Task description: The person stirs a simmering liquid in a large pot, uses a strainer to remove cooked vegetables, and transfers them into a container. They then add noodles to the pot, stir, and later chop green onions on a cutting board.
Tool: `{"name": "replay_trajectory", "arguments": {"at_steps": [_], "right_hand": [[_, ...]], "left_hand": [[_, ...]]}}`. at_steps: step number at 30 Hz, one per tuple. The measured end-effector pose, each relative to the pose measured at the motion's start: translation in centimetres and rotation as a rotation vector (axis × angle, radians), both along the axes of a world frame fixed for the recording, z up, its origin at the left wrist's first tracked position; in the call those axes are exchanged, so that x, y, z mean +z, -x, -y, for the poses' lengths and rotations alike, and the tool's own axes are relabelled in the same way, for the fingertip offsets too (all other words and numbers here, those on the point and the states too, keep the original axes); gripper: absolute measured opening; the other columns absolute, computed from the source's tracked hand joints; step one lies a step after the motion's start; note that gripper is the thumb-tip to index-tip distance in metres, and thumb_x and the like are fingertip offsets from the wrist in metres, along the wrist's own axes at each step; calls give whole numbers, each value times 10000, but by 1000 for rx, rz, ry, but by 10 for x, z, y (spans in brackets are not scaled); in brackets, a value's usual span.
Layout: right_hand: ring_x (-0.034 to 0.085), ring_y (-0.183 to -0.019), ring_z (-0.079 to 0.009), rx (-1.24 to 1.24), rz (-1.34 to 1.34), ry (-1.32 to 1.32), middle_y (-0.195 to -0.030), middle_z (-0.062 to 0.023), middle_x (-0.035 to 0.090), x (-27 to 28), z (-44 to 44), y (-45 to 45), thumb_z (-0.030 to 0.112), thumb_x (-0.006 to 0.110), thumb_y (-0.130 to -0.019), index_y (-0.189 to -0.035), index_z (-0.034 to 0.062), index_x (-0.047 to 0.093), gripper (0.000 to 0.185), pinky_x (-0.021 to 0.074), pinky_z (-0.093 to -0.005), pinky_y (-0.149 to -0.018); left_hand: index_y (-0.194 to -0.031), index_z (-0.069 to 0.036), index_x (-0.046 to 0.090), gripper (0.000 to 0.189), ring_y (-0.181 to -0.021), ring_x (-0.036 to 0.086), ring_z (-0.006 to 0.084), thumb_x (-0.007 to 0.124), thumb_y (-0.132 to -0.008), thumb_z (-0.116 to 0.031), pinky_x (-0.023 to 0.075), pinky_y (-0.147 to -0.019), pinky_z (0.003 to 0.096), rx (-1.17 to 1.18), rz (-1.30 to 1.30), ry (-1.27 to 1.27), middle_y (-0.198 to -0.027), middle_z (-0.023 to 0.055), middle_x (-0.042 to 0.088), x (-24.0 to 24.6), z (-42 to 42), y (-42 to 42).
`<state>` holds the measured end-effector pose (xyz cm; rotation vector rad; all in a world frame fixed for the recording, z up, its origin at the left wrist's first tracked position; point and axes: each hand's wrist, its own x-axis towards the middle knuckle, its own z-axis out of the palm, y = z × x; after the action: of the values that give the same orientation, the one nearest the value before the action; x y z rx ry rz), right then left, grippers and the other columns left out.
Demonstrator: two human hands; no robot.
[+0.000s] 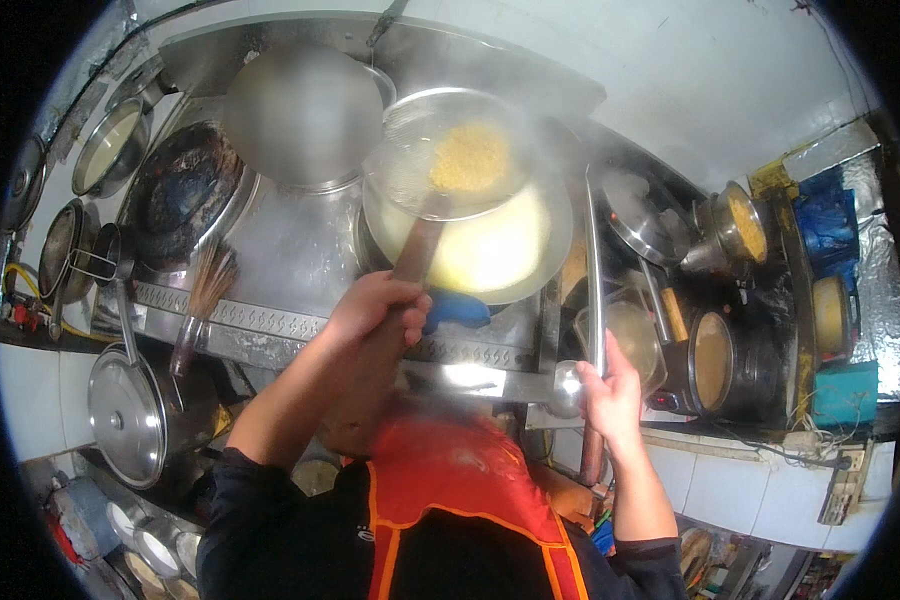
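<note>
My left hand (382, 307) grips the wooden handle (418, 251) of a round wire-mesh strainer (401, 161). A clump of yellow, grainy food (471, 157) lies in the mesh. Beneath the strainer is a wok (559, 247) with pale yellow, steaming liquid (487, 255). Near my left fingers, a blue cloth or mitt (457, 311) sits at the wok's near rim. My right hand (611, 386) is closed around a long metal shaft with a dark wooden end (592, 454); its far end is unclear in the steam. A shiny rounded metal bowl (568, 386) shows beside that hand.
Left on the steel range stand a blackened wok (187, 187) and a bamboo brush (211, 277). A lidded pot (124, 420) is below them. To the right are a clear plastic container (630, 337), a pot of brown contents (712, 364) and a bowl of yellow food (746, 221).
</note>
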<state>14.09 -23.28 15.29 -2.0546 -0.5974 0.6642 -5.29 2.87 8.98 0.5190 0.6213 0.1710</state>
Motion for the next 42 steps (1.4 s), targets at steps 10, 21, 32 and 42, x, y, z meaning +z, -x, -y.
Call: {"name": "replay_trajectory", "arguments": {"at_steps": [10, 21, 32, 42], "right_hand": [[446, -433, -53, 25, -108, -217, -645, 25, 499, 9, 20, -70, -1, 576, -902, -1471, 33, 334, 620, 398, -214, -382], [488, -464, -100, 188, -529, -160, -660, -24, 520, -27, 74, -155, 85, 539, -918, -1210, -2, 512, 306, 410, -251, -375], [401, -412, -87, 533, -1308, -232, -770, -90, 503, 3, 73, -144, 153, 420, -993, -1385, -50, 357, 445, 350, -242, -317], [580, -847, -252, 1464, -1835, 1068, -1007, -180, 586, 13, 29, 122, 265, 454, -1003, -1108, -15, 471, 300, 507, -361, -709]], "left_hand": [[-979, 48, 572, 257, -450, 400, 64, 617, -851, -170, 336, -391, 207, 291, -6, -300, -638, 13, 528, 99, 25, -18], [-879, 26, 542, 194, -462, 425, 75, 528, -931, -160, 354, -367, 220, 506, 116, -409, -675, 32, 519, 112, 124, -95], [-1127, 3, 512, 337, -460, 468, 121, 650, -860, -149, 413, -377, 270, 482, 262, -227, -722, 97, 547, 29, 238, 0], [-1109, -27, 476, 225, -519, 514, 143, 560, -905, -67, 449, -433, 305, 1403, 220, -467, -784, 114, 585, 54, 624, 205]]}}
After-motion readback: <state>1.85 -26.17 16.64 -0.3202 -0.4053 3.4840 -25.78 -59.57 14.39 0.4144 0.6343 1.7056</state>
